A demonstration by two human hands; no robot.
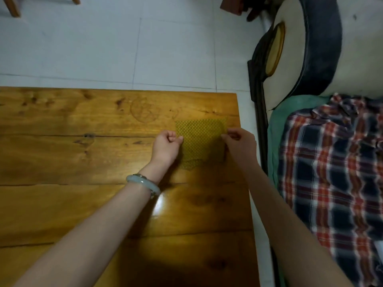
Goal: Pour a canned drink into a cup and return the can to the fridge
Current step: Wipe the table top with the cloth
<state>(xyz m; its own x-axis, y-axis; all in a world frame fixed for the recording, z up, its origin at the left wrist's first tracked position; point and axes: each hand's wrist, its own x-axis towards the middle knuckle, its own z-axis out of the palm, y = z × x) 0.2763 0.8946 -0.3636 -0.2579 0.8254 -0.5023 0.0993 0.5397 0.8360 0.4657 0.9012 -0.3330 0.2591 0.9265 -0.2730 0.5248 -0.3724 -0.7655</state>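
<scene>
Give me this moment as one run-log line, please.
left hand: pinches mesh mat; right hand: pinches mesh mat; surface: wooden table; can, cup: unseen

Table (83, 162) glossy varnished knotty wood – mat (200, 139) yellow woven mesh, matt – floor (103, 48) smooth pale tile.

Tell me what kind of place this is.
Probably a room in a home, perhaps a living room or bedroom: a wooden table on a white tiled floor, an acoustic guitar beside it, and a plaid cloth lying nearby.
</scene>
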